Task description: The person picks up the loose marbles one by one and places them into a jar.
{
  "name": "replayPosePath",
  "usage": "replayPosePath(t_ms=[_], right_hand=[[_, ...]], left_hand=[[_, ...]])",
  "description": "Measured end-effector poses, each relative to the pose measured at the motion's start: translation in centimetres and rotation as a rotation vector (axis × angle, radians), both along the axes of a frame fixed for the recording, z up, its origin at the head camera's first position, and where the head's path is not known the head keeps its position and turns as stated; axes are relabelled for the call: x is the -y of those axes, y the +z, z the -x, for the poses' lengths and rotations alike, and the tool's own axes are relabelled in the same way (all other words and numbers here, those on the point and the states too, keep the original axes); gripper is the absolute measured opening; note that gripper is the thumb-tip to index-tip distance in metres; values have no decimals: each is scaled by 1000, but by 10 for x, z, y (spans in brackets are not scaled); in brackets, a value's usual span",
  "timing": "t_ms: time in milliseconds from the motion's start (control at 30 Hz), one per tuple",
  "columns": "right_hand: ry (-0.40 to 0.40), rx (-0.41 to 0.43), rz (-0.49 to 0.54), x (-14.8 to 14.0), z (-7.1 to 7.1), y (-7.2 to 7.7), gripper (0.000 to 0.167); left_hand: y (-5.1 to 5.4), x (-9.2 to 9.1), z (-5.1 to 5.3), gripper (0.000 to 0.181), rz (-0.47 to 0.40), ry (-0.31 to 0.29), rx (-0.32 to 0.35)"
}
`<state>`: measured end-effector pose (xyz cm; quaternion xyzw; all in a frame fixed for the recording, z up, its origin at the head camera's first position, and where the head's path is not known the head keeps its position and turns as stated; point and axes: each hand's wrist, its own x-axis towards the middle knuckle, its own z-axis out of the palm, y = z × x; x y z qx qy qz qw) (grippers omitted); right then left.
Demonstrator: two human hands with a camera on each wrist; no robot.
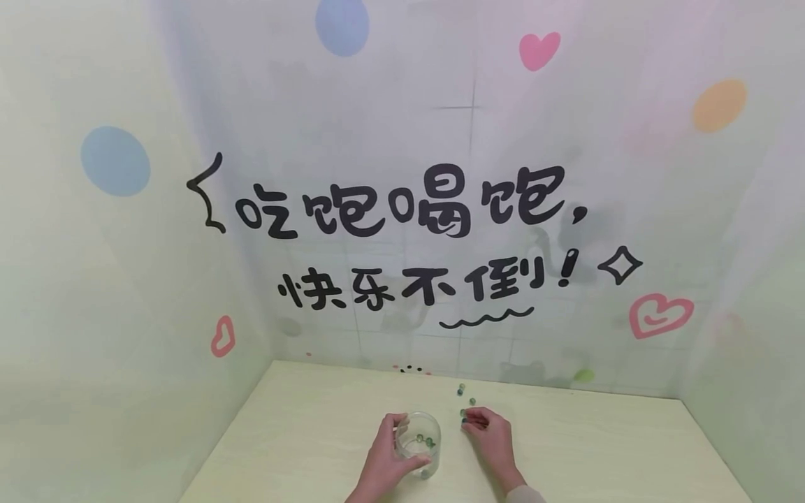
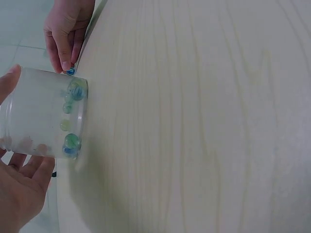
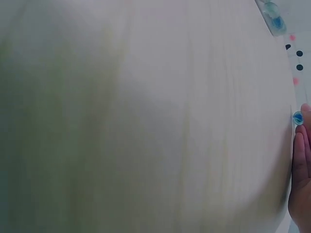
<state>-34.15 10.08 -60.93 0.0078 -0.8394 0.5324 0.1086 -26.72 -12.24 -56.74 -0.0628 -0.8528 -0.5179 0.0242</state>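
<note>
My left hand grips a clear jar around its side, thumb in front and fingers behind. Several green and blue glass marbles lie on the jar's bottom, seen through its wall in the left wrist view. To the right of the jar, my right hand pinches a blue marble between thumb and fingertips, low at the table surface. The same marble shows at the right edge of the right wrist view, beside the fingertips. Just beyond that hand, several loose marbles rest on the table.
The pale wood-grain table ends at a back wall sheet printed with black characters, hearts and dots. Similar sheets stand on the left and right sides. The loose marbles lie close to the table's back edge.
</note>
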Motion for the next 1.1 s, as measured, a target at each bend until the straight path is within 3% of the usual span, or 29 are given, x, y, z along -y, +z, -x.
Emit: replayPosePath(t_ms=[667,1100], right_hand=[[14,3,-138,3,-2,5,19],[16,22,-124,2,-3,6,19]], left_hand=[[0,0,-1,80,-4,-12,-18],[-1,0,-1,80,-7,-15,-15]])
